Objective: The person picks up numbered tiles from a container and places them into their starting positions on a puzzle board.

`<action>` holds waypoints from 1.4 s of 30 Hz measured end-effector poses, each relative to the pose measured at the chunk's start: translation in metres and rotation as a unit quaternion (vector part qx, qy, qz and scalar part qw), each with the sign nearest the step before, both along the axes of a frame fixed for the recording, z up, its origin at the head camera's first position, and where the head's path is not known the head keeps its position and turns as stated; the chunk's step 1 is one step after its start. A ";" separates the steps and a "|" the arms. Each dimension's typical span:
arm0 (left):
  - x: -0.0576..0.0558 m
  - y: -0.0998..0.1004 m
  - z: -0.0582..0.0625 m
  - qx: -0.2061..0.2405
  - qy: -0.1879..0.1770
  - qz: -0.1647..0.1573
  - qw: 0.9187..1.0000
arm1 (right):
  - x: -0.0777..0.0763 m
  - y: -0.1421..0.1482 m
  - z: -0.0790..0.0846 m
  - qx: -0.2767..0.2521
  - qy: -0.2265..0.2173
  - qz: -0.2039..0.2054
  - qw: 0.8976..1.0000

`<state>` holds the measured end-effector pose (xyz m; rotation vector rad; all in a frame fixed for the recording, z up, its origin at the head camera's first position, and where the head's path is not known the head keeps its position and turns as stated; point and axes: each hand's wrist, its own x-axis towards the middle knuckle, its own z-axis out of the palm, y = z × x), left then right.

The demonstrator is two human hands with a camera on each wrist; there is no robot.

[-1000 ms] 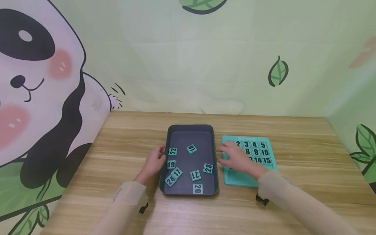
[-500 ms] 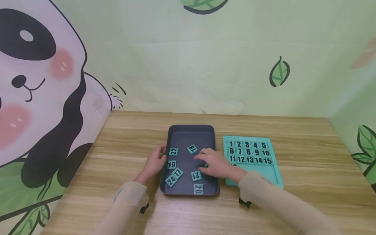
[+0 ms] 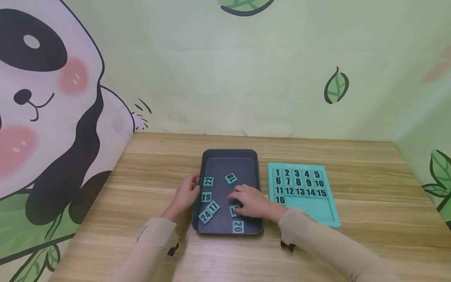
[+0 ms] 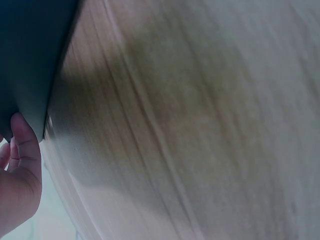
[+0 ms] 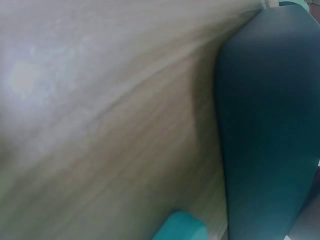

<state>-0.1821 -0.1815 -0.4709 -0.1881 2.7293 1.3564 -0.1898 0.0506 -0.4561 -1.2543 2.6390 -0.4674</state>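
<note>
A dark shallow tray (image 3: 230, 162) stands mid-table with loose teal number tiles in it. My left hand (image 3: 184, 194) rests against the tray's left side, thumb and fingers outside the rim; in the left wrist view its thumb (image 4: 24, 131) touches the outer wall. Over the tray's right half reaches my right hand (image 3: 251, 201), fingers bent and apart from the thumb. Its thumb overlaps the tile 21 (image 3: 232, 211), and tile 23 is hidden beneath it. Tiles 18 (image 3: 231, 178), 22 (image 3: 208, 181), 19 (image 3: 206, 197), 17 (image 3: 213, 206), 24 (image 3: 206, 216) and 20 (image 3: 238, 226) show.
Right of the tray lies a teal number board (image 3: 311, 213), with tiles 1 to 16 set in rows from its top. The wooden table (image 3: 158, 156) ends at a printed wall (image 3: 225, 98). In the right wrist view the tray's outer wall (image 5: 265, 125) fills the right side.
My right hand has moved left from over the board into the tray, uncovering the board's left tiles and covering tile 23. The left hand has stayed at the tray's side.
</note>
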 end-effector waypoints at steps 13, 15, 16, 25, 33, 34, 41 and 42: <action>0.000 0.000 0.001 0.003 -0.007 0.001 1.000 | 0.010 0.002 -0.001 -0.003 -0.004 0.015 1.000; 0.001 0.000 0.001 0.003 -0.007 0.000 1.000 | 0.012 0.002 -0.002 -0.008 0.001 0.017 1.000; 0.001 0.000 0.001 0.003 -0.008 0.000 1.000 | 0.013 0.001 -0.003 -0.012 0.002 0.018 1.000; 0.000 -0.001 0.000 0.002 -0.010 0.001 1.000 | 0.016 -0.009 0.001 -0.029 0.002 0.034 0.999; 0.000 0.000 -0.001 0.005 -0.005 0.001 1.000 | 0.014 -0.032 -0.002 -0.002 -0.027 0.037 0.999; 0.000 0.000 -0.001 0.005 -0.004 0.001 1.000 | 0.014 -0.035 -0.003 0.001 -0.026 0.039 0.999; -0.001 -0.001 -0.002 0.001 -0.002 0.001 1.000 | 0.015 -0.046 -0.006 0.028 -0.022 0.044 0.998; -0.001 -0.001 -0.003 0.001 -0.002 -0.001 1.000 | 0.016 -0.047 -0.006 0.029 -0.022 0.042 0.998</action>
